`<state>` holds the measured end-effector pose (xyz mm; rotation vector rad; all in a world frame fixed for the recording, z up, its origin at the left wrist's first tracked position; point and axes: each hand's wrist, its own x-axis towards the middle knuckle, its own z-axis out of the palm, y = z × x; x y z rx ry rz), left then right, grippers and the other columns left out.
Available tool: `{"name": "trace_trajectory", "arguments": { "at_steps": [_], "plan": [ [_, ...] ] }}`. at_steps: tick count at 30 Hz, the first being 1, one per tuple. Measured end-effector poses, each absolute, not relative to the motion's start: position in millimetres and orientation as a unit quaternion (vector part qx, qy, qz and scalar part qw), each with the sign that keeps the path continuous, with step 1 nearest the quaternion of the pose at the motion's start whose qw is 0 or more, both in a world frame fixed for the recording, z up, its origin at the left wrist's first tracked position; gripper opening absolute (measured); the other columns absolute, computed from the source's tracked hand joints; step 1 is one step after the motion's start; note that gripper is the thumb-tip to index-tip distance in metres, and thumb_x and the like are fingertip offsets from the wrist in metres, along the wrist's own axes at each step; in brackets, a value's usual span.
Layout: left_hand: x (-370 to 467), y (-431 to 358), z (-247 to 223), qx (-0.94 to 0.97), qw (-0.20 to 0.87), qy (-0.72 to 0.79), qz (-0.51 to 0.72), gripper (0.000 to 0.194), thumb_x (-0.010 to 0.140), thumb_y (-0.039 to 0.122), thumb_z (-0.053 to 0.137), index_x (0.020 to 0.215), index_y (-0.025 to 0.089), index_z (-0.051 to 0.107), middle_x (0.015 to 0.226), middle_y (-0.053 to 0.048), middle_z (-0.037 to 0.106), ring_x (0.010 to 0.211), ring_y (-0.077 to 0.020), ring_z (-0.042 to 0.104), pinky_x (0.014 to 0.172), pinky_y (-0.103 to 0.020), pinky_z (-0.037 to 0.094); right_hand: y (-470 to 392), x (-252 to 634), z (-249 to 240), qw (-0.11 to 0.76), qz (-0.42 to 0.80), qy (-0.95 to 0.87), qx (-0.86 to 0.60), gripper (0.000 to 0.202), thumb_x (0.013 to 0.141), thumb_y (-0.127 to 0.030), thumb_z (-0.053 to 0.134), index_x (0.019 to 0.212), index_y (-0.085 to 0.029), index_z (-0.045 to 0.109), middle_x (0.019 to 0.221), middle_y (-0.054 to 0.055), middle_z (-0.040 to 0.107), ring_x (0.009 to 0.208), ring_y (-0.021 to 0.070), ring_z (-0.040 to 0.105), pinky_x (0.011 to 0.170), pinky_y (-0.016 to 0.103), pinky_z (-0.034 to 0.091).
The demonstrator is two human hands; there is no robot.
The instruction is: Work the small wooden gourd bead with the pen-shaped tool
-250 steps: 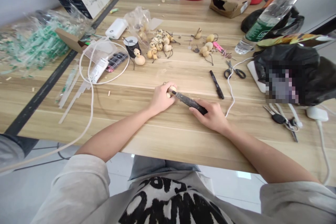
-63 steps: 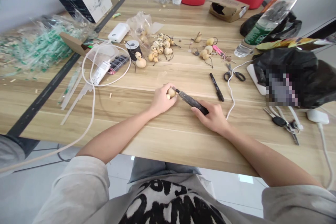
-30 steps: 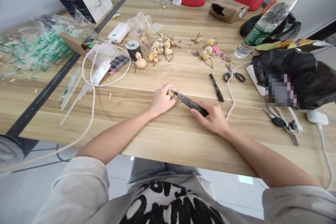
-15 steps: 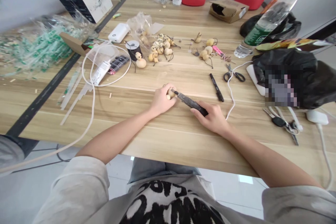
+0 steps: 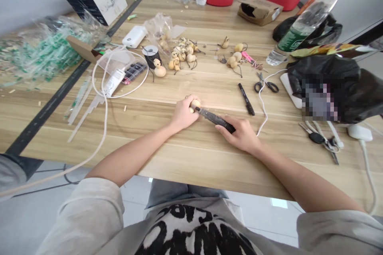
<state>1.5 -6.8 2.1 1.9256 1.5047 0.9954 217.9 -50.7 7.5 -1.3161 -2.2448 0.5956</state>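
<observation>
My left hand (image 5: 186,112) is closed around a small pale gourd (image 5: 196,103), holding it just above or on the wooden table. A dark grey, pen-like hand tool with a narrow tip (image 5: 214,117) lies in the grip of my right hand (image 5: 241,132). Its tip meets the gourd beside my left fingertips; whether it presses in, I cannot tell. Beyond my hands sits a cluster of small gourds (image 5: 182,52) with drawn faces and dark cords. One two-lobed gourd (image 5: 160,70) stands apart near a spool of black cord (image 5: 151,53).
Right of my hands lie a black marker (image 5: 246,99), scissors (image 5: 266,84) and a white cable (image 5: 264,107). Keys (image 5: 318,138) and a black plastic bag (image 5: 326,67) are farther right, with a tilted water bottle (image 5: 302,28) behind. Clear plastic packets (image 5: 54,48) cover the far left.
My right hand has shifted slightly left, bringing the tool's tip further over the gourd. The gourd appears a little turned in my left hand.
</observation>
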Motion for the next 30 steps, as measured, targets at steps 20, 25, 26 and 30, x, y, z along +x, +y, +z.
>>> {"name": "trace_trajectory", "arguments": {
  "at_steps": [20, 25, 26, 30],
  "plan": [
    [2.1, -7.2, 2.9, 0.711, 0.244, 0.553, 0.36, 0.017, 0.067, 0.016, 0.06, 0.084, 0.018, 0.06, 0.078, 0.0, 0.066, 0.069, -0.0124, 0.058, 0.067, -0.022, 0.043, -50.1, 217.0, 9.3, 0.249, 0.219, -0.801, -0.498, 0.029, 0.087, -0.038, 0.052, 0.1, -0.017, 0.066, 0.073, 0.005, 0.069, 0.064, 0.0196, 0.064, 0.058, 0.027, 0.044],
    [2.3, -7.5, 3.5, 0.711, 0.24, 0.559, 0.352, 0.017, 0.068, 0.018, 0.061, 0.086, 0.019, 0.06, 0.083, -0.001, 0.068, 0.073, -0.0131, 0.059, 0.07, -0.023, 0.044, -49.9, 217.1, 11.1, 0.26, 0.231, -0.798, -0.492, 0.026, 0.088, -0.038, 0.05, 0.093, -0.018, 0.066, 0.069, 0.003, 0.067, 0.06, 0.0174, 0.06, 0.056, 0.026, 0.042],
    [2.2, -7.4, 3.3, 0.712, 0.241, 0.557, 0.352, 0.017, 0.068, 0.017, 0.061, 0.085, 0.019, 0.059, 0.082, -0.001, 0.068, 0.072, -0.0132, 0.059, 0.07, -0.024, 0.044, -50.0, 217.1, 10.9, 0.256, 0.227, -0.801, -0.49, 0.026, 0.088, -0.038, 0.05, 0.095, -0.018, 0.066, 0.07, 0.004, 0.067, 0.061, 0.0178, 0.061, 0.057, 0.026, 0.043],
    [1.7, -6.9, 2.7, 0.713, 0.242, 0.556, 0.352, 0.023, 0.064, 0.01, 0.057, 0.085, 0.019, 0.06, 0.078, 0.0, 0.066, 0.069, -0.0127, 0.058, 0.067, -0.023, 0.043, -50.5, 217.2, 8.9, 0.235, 0.209, -0.818, -0.481, 0.029, 0.087, -0.039, 0.051, 0.1, -0.018, 0.065, 0.073, 0.005, 0.068, 0.063, 0.0193, 0.061, 0.059, 0.028, 0.043]
  ]
}}
